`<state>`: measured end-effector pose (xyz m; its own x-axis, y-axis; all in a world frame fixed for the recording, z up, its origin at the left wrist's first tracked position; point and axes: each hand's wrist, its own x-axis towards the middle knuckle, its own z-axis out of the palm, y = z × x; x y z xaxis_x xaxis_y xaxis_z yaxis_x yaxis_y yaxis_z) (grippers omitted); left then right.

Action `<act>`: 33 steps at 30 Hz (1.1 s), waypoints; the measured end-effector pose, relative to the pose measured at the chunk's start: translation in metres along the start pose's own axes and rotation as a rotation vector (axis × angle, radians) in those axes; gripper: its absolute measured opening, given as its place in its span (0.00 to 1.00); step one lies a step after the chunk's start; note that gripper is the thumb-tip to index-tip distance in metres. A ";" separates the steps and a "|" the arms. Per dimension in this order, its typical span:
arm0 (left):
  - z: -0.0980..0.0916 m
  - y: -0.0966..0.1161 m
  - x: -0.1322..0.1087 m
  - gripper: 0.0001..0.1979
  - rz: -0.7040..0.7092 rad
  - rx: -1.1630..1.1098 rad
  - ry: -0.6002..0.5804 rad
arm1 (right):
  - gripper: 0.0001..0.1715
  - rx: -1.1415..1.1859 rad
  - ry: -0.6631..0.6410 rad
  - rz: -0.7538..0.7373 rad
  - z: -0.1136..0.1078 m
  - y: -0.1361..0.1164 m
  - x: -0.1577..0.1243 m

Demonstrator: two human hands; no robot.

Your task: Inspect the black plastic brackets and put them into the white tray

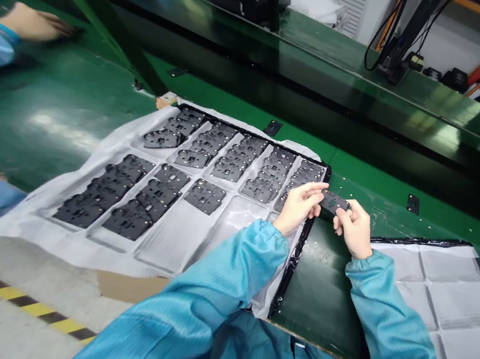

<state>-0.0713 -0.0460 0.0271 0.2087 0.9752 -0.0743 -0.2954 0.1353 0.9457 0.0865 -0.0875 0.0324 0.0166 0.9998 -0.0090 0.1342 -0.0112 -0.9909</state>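
Between my two hands is a flat black plastic plate [333, 203] with small cutouts and tiny brass-coloured dots. My left hand [301, 206] pinches its left end near the tray's right edge. On the other end, the fingers of my right hand [355, 226] are closed. Below and to the left lies a compartment tray lined with white sheeting [170, 232]. Overlapping rows of similar black plates [101, 187] fill several of its compartments. One front compartment holds a single black plate [205, 196] at its far end.
A second white-lined tray [459, 280] lies at the right. Loose black plates [272, 127] lie along the green conveyor belt [371, 196] behind. A slanted green post [88, 10] rises at the left, near a co-worker's blurred hand [30, 23]. Striped floor tape [15, 294] runs below.
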 end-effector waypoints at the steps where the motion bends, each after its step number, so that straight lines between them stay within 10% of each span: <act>1: 0.000 0.000 0.000 0.20 -0.002 -0.010 -0.012 | 0.14 0.001 -0.008 0.002 0.001 0.000 0.000; 9: 0.003 -0.001 -0.002 0.19 0.031 0.003 0.137 | 0.13 -0.011 -0.036 0.031 0.004 -0.002 -0.002; 16: 0.001 -0.005 -0.001 0.16 -0.067 -0.079 -0.033 | 0.13 0.008 -0.015 0.018 0.004 -0.001 -0.002; 33: 0.002 -0.003 -0.004 0.08 0.122 0.111 0.107 | 0.15 -0.116 0.000 -0.061 0.013 0.004 -0.008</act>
<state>-0.0693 -0.0507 0.0248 0.0756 0.9970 0.0157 -0.2066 0.0003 0.9784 0.0740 -0.0954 0.0271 0.0053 0.9987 0.0504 0.2490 0.0475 -0.9673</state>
